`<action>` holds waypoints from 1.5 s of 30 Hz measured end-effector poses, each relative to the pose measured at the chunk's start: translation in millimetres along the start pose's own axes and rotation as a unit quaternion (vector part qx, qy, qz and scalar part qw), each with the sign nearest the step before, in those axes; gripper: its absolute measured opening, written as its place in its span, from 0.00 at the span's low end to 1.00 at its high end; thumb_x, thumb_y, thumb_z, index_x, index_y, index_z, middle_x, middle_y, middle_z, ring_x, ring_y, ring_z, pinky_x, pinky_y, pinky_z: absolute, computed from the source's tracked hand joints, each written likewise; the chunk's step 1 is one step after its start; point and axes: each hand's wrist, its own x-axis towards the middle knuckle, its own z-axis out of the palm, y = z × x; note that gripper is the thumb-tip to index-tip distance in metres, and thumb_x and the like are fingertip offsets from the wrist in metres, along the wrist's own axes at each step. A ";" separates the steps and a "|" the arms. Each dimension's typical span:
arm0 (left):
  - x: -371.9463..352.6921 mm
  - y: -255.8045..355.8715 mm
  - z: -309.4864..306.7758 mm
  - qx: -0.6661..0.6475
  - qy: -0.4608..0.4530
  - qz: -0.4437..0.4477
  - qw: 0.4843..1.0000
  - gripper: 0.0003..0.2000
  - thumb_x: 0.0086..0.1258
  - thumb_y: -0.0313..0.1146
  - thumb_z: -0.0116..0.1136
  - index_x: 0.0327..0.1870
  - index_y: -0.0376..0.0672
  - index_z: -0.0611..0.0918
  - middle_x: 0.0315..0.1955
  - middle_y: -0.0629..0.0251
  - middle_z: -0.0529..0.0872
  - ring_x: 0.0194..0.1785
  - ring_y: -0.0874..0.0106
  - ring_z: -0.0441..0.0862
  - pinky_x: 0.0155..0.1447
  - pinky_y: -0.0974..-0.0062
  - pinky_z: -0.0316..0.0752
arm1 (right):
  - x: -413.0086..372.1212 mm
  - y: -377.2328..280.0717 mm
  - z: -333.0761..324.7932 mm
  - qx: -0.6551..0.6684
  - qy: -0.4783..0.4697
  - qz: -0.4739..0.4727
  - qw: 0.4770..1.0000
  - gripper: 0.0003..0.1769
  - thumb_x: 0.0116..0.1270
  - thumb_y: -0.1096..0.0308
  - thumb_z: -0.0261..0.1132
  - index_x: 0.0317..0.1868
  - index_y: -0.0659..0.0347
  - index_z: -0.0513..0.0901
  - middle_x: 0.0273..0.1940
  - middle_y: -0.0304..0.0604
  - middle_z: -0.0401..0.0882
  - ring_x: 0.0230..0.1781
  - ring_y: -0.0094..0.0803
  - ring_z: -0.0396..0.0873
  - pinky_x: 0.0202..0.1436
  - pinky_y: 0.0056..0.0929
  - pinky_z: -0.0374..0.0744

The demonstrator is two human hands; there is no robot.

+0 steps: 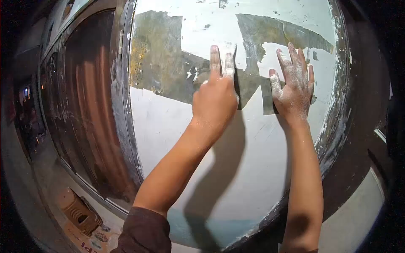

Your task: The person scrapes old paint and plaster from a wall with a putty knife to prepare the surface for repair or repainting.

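Observation:
My left hand (215, 99) is up against a wall panel (181, 130), its index and middle fingers stretched upward and the others curled in. Under those two fingers is what looks like a putty-smeared scraper (222, 50); its handle is hidden in the hand. White dust coats the fingertips. To the right, my right hand (293, 90) lies on the panel with fingers spread, whitened by powder and holding nothing. Around both hands, a grey-brown bare patch (162, 50) shows between areas of white coating, with ragged edges.
Left of the panel stands a dark door frame (122, 84) with a hinge and a reddish-brown curtain (90, 92). A brown plastic stool (80, 211) sits low at the left. The panel's right edge (337, 101) is rough and flaking.

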 end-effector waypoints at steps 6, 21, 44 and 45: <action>44.7 -8.8 -13.8 0.017 -0.020 0.003 1.000 0.19 0.66 0.26 0.52 0.55 0.32 0.85 0.79 0.41 0.66 0.51 0.34 0.86 0.59 0.42 0.81 | 1.5 -0.5 -1.9 0.005 -0.006 0.001 1.000 0.30 0.77 0.49 0.59 0.78 0.36 0.74 0.84 0.32 0.61 0.87 0.35 0.52 0.89 0.49 0.45; 14.4 -6.3 -6.3 -0.203 0.039 0.039 0.978 0.36 0.64 0.18 0.51 0.79 0.33 0.68 0.76 0.28 0.65 0.54 0.49 0.90 0.60 0.62 0.84 | -9.1 -18.8 -15.0 -0.022 0.006 -0.010 1.000 0.23 0.75 0.58 0.64 0.69 0.47 0.81 0.74 0.43 0.70 0.77 0.42 0.64 0.73 0.70 0.55; 89.3 -148.0 -57.7 0.066 0.177 0.173 0.967 0.24 0.78 0.43 0.54 0.70 0.42 0.82 0.75 0.48 0.76 0.78 0.50 0.72 0.83 0.55 0.61 | 17.0 -92.9 -75.9 0.254 -0.186 0.100 0.944 0.29 0.80 0.71 0.54 0.79 0.58 0.70 0.66 0.66 0.79 0.68 0.59 0.78 0.74 0.47 0.73; 93.5 -160.8 -61.7 0.117 0.143 0.173 0.967 0.26 0.80 0.48 0.52 0.76 0.51 0.78 0.82 0.60 0.66 0.84 0.54 0.60 0.86 0.49 0.50 | 15.4 -95.8 -72.6 0.239 -0.184 0.074 0.951 0.28 0.80 0.72 0.55 0.79 0.58 0.71 0.64 0.66 0.80 0.65 0.60 0.79 0.71 0.48 0.75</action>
